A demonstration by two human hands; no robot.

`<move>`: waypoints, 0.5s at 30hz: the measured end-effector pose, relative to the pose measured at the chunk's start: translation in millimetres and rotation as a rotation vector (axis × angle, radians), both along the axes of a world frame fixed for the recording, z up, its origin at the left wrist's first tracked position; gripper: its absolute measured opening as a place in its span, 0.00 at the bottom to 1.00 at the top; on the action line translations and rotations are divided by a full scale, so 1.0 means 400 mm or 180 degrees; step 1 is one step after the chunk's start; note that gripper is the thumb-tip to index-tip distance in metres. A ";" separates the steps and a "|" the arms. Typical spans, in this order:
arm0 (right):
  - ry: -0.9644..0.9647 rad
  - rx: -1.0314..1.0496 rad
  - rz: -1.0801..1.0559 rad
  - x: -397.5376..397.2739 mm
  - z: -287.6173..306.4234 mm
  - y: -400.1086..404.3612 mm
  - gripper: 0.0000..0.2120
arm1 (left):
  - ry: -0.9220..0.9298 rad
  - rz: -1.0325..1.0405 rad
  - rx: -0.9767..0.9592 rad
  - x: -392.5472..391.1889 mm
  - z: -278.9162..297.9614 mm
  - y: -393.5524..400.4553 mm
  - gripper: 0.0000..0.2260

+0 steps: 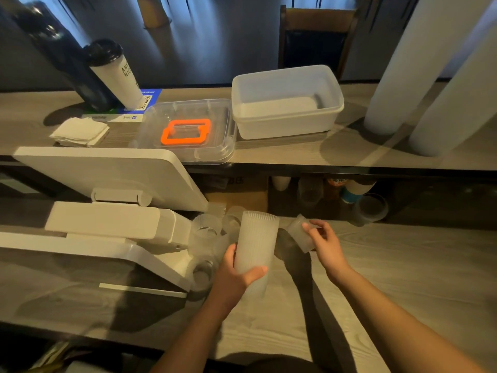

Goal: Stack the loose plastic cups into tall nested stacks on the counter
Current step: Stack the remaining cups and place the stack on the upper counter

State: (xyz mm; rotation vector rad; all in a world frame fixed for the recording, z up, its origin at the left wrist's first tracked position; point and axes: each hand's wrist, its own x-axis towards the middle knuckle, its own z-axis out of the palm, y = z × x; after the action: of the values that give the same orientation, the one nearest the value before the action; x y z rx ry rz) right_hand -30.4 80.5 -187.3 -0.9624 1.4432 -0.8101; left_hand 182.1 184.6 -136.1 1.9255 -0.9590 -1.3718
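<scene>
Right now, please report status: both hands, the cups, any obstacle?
Left hand grips nested stack. Right hand holds single cup, tilted, apart from stack. Loose cups crowd beside white terminal, left of stack.

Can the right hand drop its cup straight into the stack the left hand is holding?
Probably yes. The right hand grips a single cup beside the stack in the left hand; the stack's open top faces up with nothing between them.

Counter [390, 265] — pale wood grain, matt. Cup stack [256, 246] — frosted translucent plastic, ribbed. Tub [287, 103] — milky plastic, smooth. Lid [188, 130] — clear glossy plastic, orange handle [185, 131]. Napkins [79, 131] — white paper.
</scene>
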 end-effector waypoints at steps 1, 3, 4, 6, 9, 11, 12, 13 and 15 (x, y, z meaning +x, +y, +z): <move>-0.0225 -0.0007 -0.0011 -0.011 0.020 0.005 0.23 | -0.0018 -0.0022 -0.0005 -0.004 0.002 0.004 0.48; -0.0578 -0.0040 0.0015 -0.027 0.057 0.011 0.26 | -0.0040 -0.0085 -0.0005 -0.011 0.005 0.012 0.49; -0.0680 -0.0085 0.0051 -0.033 0.075 0.012 0.26 | -0.0057 -0.0126 -0.0015 -0.014 0.007 0.015 0.49; -0.0809 -0.0212 0.0139 -0.038 0.107 0.011 0.23 | -0.0116 -0.0188 -0.0046 -0.020 0.013 0.022 0.48; -0.0732 -0.0428 0.0362 -0.044 0.143 0.008 0.26 | -0.0215 -0.0244 -0.0061 -0.029 0.020 0.039 0.48; -0.0418 -0.0528 0.0679 -0.045 0.168 0.010 0.30 | -0.0360 -0.0322 -0.0070 -0.033 0.021 0.052 0.49; -0.0253 -0.0572 0.0852 -0.043 0.181 0.013 0.31 | -0.0444 -0.0364 -0.0078 -0.033 0.020 0.061 0.49; -0.0130 -0.0622 0.0991 -0.041 0.193 0.015 0.31 | -0.0505 -0.0404 -0.0083 -0.033 0.020 0.066 0.50; 0.0012 -0.0714 0.1168 -0.034 0.211 0.021 0.29 | -0.0569 -0.0461 -0.0060 -0.029 0.020 0.076 0.49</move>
State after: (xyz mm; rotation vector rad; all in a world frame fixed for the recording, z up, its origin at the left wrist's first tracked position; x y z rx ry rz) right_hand -43.8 88.8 -102.8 -1.3529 1.1456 -0.7041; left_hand 170.4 215.0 -128.1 2.0242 -1.2133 -1.2796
